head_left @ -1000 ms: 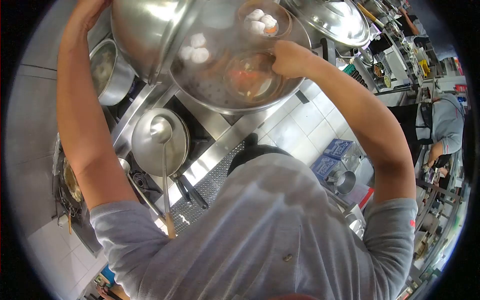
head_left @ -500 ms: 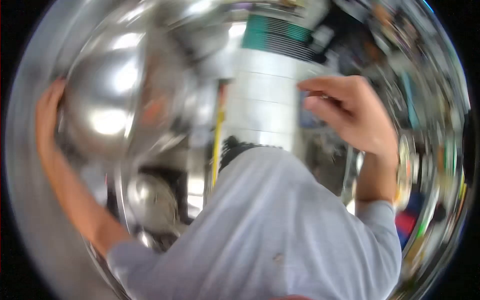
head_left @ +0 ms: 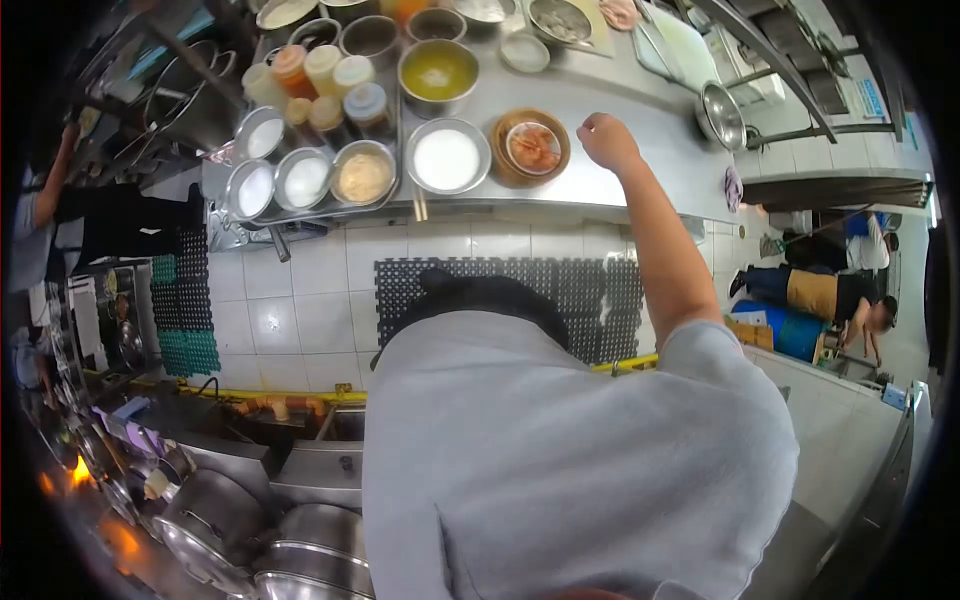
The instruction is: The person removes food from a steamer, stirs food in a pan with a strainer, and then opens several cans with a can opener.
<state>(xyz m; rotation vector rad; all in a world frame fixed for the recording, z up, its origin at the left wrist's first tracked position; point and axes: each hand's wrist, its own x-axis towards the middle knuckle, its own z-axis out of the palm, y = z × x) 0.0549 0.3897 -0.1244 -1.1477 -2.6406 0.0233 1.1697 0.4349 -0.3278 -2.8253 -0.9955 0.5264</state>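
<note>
My right hand (head_left: 608, 143) reaches over the steel counter (head_left: 670, 140), its fingers curled in. Whether anything is inside them is hidden. Just left of it, apart from the fingers, a small bowl of orange-red food (head_left: 534, 148) sits in a round wooden steamer basket (head_left: 505, 172). Beyond that stands a metal bowl of white powder or liquid (head_left: 447, 160), with a bowl of yellow liquid (head_left: 438, 72) behind it. My left hand is out of view.
Several squeeze bottles (head_left: 322, 70) and tubs of seasoning (head_left: 363, 178) crowd the counter's left. A metal bowl (head_left: 722, 115) leans at the right. Behind me are large pots (head_left: 215, 525) and flames (head_left: 78, 470). People (head_left: 845, 300) work at far right; another (head_left: 60, 225) stands left.
The view has turned from large metal cookware to the counter. My left hand, earlier beside a big shiny metal vessel, has left view. My right arm now stretches out over the counter.
</note>
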